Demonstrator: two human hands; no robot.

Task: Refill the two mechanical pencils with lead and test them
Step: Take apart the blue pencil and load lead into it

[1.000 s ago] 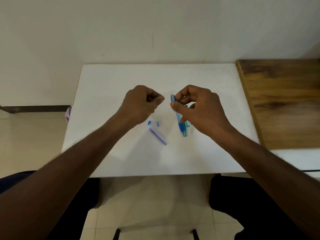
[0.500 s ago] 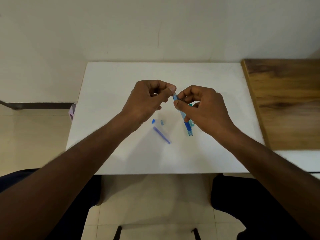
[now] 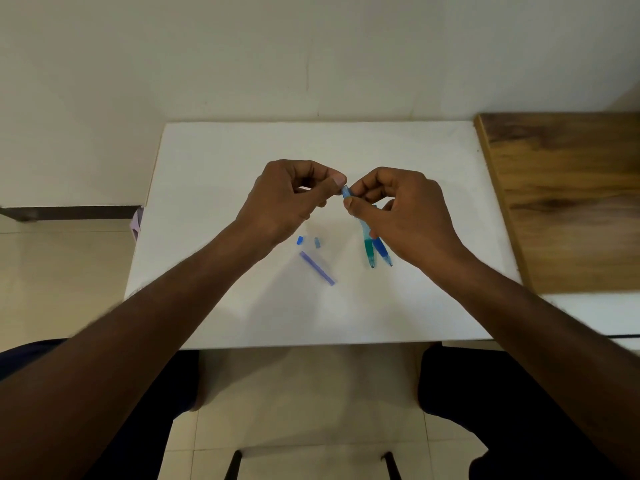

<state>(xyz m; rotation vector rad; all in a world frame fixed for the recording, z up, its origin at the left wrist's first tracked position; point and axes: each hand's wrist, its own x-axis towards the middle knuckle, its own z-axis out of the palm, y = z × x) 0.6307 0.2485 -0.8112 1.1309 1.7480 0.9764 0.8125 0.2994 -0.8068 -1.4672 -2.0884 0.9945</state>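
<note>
My right hand [image 3: 408, 216] grips the blue mechanical pencil [image 3: 381, 252] near its open top end [image 3: 345, 192], with the tip pointing down toward me. A green pencil [image 3: 369, 251] shows right beside it, partly hidden by the hand; whether it lies on the table I cannot tell. My left hand [image 3: 291, 199] pinches thumb and forefinger together right at the blue pencil's top end, as on a lead too fine to make out. On the white table [image 3: 207, 168] lie a purple lead tube [image 3: 317, 267], a small blue cap [image 3: 300, 240] and a grey-blue cap [image 3: 317, 242].
A wooden board [image 3: 568, 202] adjoins the table on the right. The wall stands directly behind the table. The tiled floor and my dark-clothed legs are below the near edge.
My left hand has moved right, from apart to the pencil's top end. My right hand has swung the pencil so that its tip now points further right.
</note>
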